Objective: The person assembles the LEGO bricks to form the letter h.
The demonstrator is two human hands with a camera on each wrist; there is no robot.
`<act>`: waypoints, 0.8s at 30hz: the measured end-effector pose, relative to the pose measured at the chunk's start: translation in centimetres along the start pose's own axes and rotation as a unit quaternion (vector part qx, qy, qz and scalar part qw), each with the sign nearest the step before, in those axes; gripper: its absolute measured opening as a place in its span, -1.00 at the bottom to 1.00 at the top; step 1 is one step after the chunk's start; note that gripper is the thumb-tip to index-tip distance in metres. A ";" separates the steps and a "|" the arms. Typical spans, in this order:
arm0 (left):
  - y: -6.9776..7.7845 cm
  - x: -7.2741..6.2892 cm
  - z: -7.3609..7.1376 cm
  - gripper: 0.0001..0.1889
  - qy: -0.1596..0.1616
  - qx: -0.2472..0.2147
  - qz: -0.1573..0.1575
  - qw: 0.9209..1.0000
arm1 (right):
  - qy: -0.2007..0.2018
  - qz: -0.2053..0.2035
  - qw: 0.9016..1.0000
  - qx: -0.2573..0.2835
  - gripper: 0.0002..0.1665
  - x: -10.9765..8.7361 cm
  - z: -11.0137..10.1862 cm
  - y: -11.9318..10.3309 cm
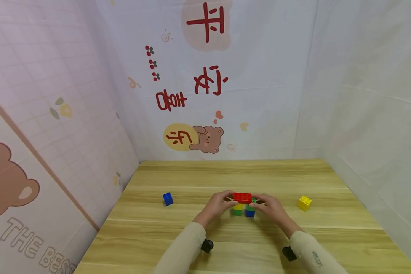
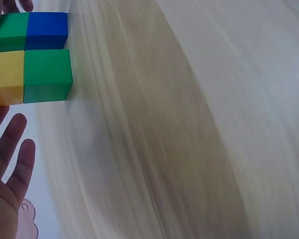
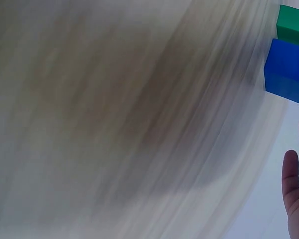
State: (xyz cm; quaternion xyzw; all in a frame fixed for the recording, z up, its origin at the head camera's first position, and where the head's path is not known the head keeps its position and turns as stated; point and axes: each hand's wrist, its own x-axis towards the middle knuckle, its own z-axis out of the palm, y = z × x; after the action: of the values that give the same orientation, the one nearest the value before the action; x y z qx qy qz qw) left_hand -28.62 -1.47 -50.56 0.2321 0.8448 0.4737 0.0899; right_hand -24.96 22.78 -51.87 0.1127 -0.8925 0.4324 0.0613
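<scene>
Pale sleeves [image 1: 183, 249] meet left hand [image 1: 216, 206] and right hand [image 1: 271, 207], red brick [image 1: 242, 198] held between.

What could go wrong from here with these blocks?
The red block is over the left stack and the right stack, which stand apart, so uneven pressing might tip one. The right hand appears to touch the right stack's green block; a nudge or late release could shift that stack.

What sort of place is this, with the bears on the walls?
Maybe a little indoor play or filming corner: there's a wooden table, colourful toy bricks and pale, cloth-like walls printed with cartoon bears.
</scene>
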 end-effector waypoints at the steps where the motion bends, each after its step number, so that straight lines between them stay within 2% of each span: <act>1: -0.2 -0.1 -0.3 -0.57 0.001 0.001 0.001 1.000 | -0.001 -0.002 1.000 -0.002 -0.48 0.1 0.3 -0.2; 14: -2.5 -2.0 -3.8 -0.55 0.012 -0.018 -0.013 1.000 | -0.014 0.003 1.000 0.007 -0.46 1.9 3.9 -2.7; 19: -2.9 -2.3 -4.5 -0.58 0.007 -0.020 -0.001 1.000 | -0.021 0.018 1.000 0.002 -0.46 2.2 4.4 -3.2; 24: -3.0 -2.4 -4.8 -0.60 0.006 -0.015 -0.005 1.000 | -0.027 0.028 0.999 0.009 -0.46 2.5 4.5 -3.6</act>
State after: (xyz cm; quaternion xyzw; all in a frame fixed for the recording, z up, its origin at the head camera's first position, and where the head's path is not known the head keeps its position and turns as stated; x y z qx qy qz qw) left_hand -29.21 -7.58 -50.73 0.2237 0.8391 0.4876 0.0904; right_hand -26.51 16.72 -51.45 0.0995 -0.8929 0.4384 0.0236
